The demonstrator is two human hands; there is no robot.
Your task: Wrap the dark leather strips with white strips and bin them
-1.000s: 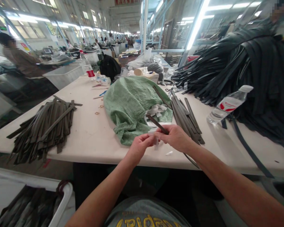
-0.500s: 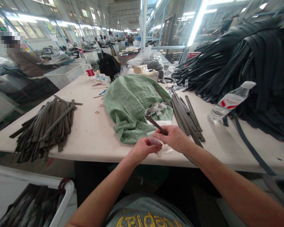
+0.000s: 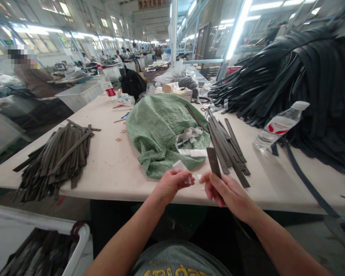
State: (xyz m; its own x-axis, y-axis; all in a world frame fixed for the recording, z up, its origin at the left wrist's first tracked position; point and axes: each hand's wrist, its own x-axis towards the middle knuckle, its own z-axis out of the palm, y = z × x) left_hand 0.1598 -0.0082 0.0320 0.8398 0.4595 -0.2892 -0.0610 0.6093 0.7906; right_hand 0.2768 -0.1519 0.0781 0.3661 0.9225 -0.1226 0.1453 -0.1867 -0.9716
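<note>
Between the closed fingers of my left hand (image 3: pixel 174 184) is a small white strip (image 3: pixel 180 165), its upper end sticking out toward the sack. My right hand (image 3: pixel 225 191) is closed on a dark grey-brown strap (image 3: pixel 213 161), which stands up from the grip with its lower length trailing below the table edge. The two hands are apart, a short gap between their fingertips. Just beyond them lies a green woven sack (image 3: pixel 158 126), its opening showing white pieces (image 3: pixel 190 133). Several loose dark straps (image 3: pixel 222 142) lie right of the sack.
A heap of dark straps (image 3: pixel 60 153) lies at the table's left. Right stand a tilted water bottle (image 3: pixel 280 126) and a large black strap pile (image 3: pixel 310 76). Small metal rings (image 3: pixel 120 135) and scissors (image 3: pixel 123 116) lie left of the sack. A white bin (image 3: pixel 83 234) is below left.
My hands have separated. The right moved right and down with the strap, now turned more upright; the left stays near its place with the white strip.
</note>
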